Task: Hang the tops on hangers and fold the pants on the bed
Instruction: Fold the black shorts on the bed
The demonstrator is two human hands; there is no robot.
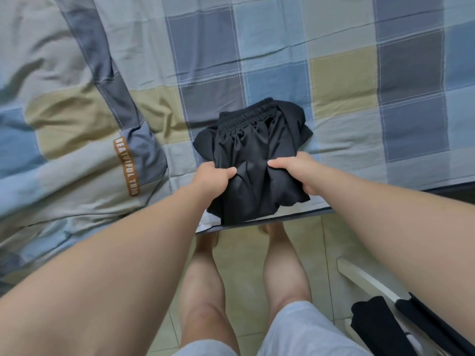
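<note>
Pants (pixel 257 140), black, lie as a part-folded bundle on the bed (pixel 359 86) at its near edge, with the elastic waistband (pixel 246 114) toward the bed's middle and the loose end hanging over the edge. Left hand (pixel 213 176) and right hand (pixel 295 173) each clutch that near end, thumbs on top and fingers curled under the cloth; the step looks like folding the pants, well along. Next move probably needs the gripped end carried over toward the waistband, corners kept level, then pressed flat on the bed.
</note>
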